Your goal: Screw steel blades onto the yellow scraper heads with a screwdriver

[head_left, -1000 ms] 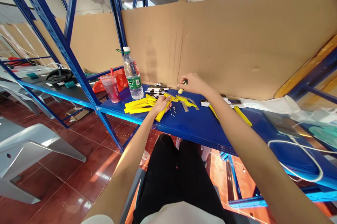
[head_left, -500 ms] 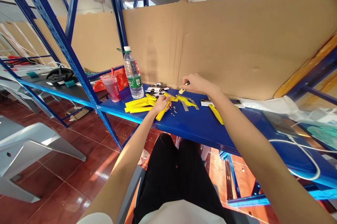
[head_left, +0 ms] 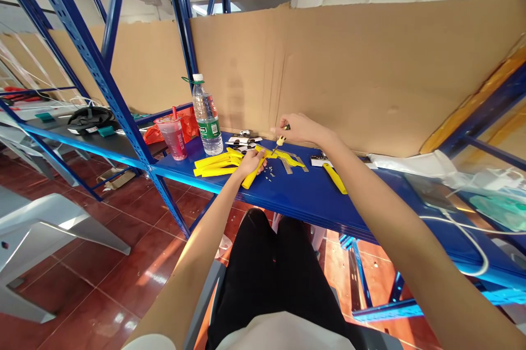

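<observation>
My left hand [head_left: 250,161] is closed around a yellow plastic handle-shaped piece [head_left: 249,179] on the blue bench. My right hand [head_left: 302,127] grips a small screwdriver [head_left: 281,141] with a black and pale yellow handle. Its shaft slants down to the far end of the yellow piece; the exact contact of the tip is too small to see. Several tiny screws [head_left: 269,175] lie scattered beside my left hand. A pile of yellow handles [head_left: 214,166] rests left of that hand. Under the screwdriver, other yellow parts lie by grey metal strips [head_left: 288,167].
A water bottle [head_left: 210,125] and a pink drink cup [head_left: 174,139] stand at the left. Black-and-white packages [head_left: 244,141] lie by the cardboard wall [head_left: 361,76]. Below my right forearm is another yellow handle [head_left: 335,179]. A white cable [head_left: 472,229] crosses the right side.
My right hand has shifted slightly and its fingers have changed position on the screwdriver, showing more of the handle. The left hand keeps its hold on the yellow piece. The view tilts a little.
</observation>
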A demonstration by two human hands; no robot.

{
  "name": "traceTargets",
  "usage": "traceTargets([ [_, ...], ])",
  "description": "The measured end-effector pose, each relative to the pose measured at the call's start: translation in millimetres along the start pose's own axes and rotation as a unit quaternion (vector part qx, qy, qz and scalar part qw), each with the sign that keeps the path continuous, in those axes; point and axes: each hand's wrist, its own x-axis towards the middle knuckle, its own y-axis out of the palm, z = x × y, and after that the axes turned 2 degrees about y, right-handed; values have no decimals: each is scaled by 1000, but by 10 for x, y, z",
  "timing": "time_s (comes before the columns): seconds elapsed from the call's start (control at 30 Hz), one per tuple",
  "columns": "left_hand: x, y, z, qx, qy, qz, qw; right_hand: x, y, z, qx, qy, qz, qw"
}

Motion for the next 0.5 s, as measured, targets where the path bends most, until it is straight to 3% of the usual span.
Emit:
traceTargets([
  [0.5,41,-16,43,-8,0,8,1000,65,162,-59,1,6,-66,998],
])
